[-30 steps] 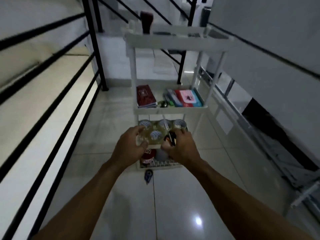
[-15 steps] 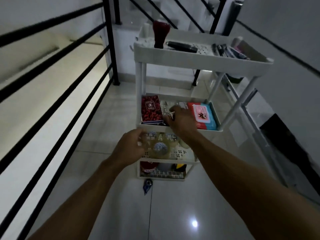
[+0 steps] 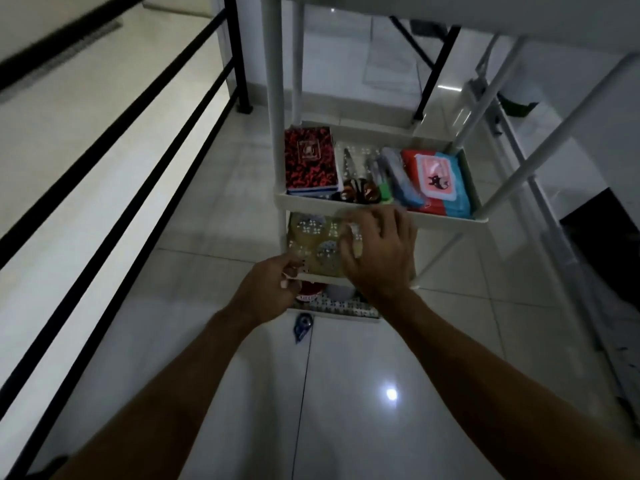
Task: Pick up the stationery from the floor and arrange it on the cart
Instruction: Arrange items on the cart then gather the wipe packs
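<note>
A white tiered cart [image 3: 446,220] stands in front of me. On its third shelf lies a pack of clear tape rolls [image 3: 311,240]. My left hand [image 3: 270,285] pinches the pack's near left corner. My right hand [image 3: 381,251] lies over the pack's right side with its fingers curled round a roll. The shelf above holds a red patterned notebook [image 3: 310,161], scissors [image 3: 356,192], pens [image 3: 384,171] and a red-and-blue wipes pack [image 3: 436,178]. A blue correction tape [image 3: 303,325] lies on the floor tiles just in front of the cart.
A black railing [image 3: 194,109] runs along the left, with a drop beyond it. The cart's top shelf overhangs at the upper edge of view. A red-labelled item [image 3: 310,294] sits on the bottom shelf. A metal frame [image 3: 540,209] lies to the right, and glossy tiles stretch toward me.
My right hand has left the scissors on the second shelf and come down onto the tape rolls. The view has moved closer and lower. My left hand stays on the tape pack.
</note>
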Demonstrator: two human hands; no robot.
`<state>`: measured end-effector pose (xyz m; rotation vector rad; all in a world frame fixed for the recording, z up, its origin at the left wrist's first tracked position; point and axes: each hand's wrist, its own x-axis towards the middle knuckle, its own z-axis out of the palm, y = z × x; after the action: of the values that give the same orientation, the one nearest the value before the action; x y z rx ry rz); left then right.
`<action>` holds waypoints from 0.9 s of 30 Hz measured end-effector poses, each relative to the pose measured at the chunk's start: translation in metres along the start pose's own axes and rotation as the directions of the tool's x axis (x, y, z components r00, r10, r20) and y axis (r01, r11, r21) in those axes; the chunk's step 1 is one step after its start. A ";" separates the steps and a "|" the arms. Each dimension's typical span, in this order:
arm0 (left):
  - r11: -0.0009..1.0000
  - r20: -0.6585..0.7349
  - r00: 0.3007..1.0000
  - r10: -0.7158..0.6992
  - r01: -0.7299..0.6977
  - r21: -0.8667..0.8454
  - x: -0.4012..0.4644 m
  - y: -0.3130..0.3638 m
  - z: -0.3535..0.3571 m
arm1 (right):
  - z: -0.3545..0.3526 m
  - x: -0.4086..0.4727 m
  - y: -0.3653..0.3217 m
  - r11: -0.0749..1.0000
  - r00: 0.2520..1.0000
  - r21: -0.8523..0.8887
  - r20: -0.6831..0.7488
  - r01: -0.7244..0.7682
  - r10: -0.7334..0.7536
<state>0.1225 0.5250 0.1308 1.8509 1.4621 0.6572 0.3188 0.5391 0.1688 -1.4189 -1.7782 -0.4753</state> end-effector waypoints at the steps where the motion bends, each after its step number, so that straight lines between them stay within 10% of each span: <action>1: 1.000 0.008 1.000 -0.017 0.017 0.001 -0.006 -0.011 0.007 | 0.004 -0.020 0.002 0.999 0.999 -0.008 -0.015 0.048 -0.048; 7: 0.990 0.099 0.985 -0.139 0.136 0.037 -0.042 -0.093 0.063 | 0.048 -0.153 0.013 0.990 0.919 0.117 0.376 0.082 -0.120; 12: 0.984 0.130 0.979 -0.157 0.144 0.104 -0.042 -0.161 0.110 | 0.116 -0.229 0.020 0.988 0.602 0.154 0.792 -0.028 -0.107; 19: 0.978 0.057 0.984 -0.166 0.157 0.138 -0.028 -0.242 0.164 | 0.238 -0.279 0.038 0.983 0.348 0.113 0.924 0.146 -0.157; 27: 0.967 0.061 0.981 -0.183 0.168 0.190 -0.047 -0.245 0.152 | 0.235 -0.299 0.031 0.934 0.409 -0.018 0.902 0.358 -0.139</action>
<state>0.0702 0.4832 -0.1529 1.8341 1.6587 0.3695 0.2832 0.5252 -0.2108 -1.7114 -2.9226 0.0128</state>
